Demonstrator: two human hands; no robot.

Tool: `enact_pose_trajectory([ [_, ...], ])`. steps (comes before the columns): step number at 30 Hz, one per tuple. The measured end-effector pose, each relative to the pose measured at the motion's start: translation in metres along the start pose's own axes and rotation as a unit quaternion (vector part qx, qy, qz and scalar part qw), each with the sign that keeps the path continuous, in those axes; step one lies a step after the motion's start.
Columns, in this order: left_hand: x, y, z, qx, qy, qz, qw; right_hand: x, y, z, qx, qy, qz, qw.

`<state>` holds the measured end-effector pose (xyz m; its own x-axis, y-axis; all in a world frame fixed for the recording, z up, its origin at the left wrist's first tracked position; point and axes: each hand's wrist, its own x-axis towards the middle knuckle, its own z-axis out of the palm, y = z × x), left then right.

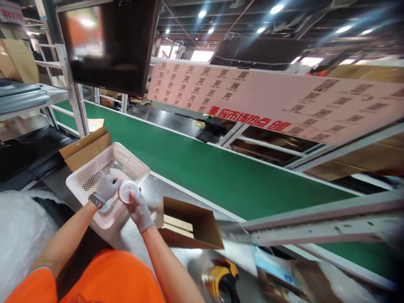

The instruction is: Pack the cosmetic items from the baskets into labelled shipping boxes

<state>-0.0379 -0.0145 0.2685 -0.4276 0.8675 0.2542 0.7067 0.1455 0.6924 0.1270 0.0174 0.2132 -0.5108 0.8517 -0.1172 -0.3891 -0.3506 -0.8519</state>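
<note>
My right hand, in a pale glove with bare fingertips, grips a round tub with a white printed lid. The lid faces up towards me. My left hand, gloved too and with a watch at the wrist, is curled closed at the tub's left rim. What its fingers pinch is hidden. Both hands are over the white plastic basket. Another round, pale blue-topped item lies in the basket under my left wrist, beside clear wrapped items further back.
An open cardboard box with pale flat boxes inside stands right of my right hand. A yellow-and-black scanner lies nearer. Behind runs a green conveyor belt, with a metal frame at right and a monitor above.
</note>
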Motion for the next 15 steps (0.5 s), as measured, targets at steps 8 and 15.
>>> enact_pose_trajectory([
  [8, -0.021, -0.003, 0.000, 0.050, -0.092, 0.013, 0.994, -0.010, -0.001, -0.014, -0.177, 0.108, -0.090, 0.974],
  [15, -0.031, -0.006, 0.010, 0.067, -0.072, 0.035, 0.995, -0.009, 0.007, -0.020, -0.204, 0.092, -0.138, 0.965],
])
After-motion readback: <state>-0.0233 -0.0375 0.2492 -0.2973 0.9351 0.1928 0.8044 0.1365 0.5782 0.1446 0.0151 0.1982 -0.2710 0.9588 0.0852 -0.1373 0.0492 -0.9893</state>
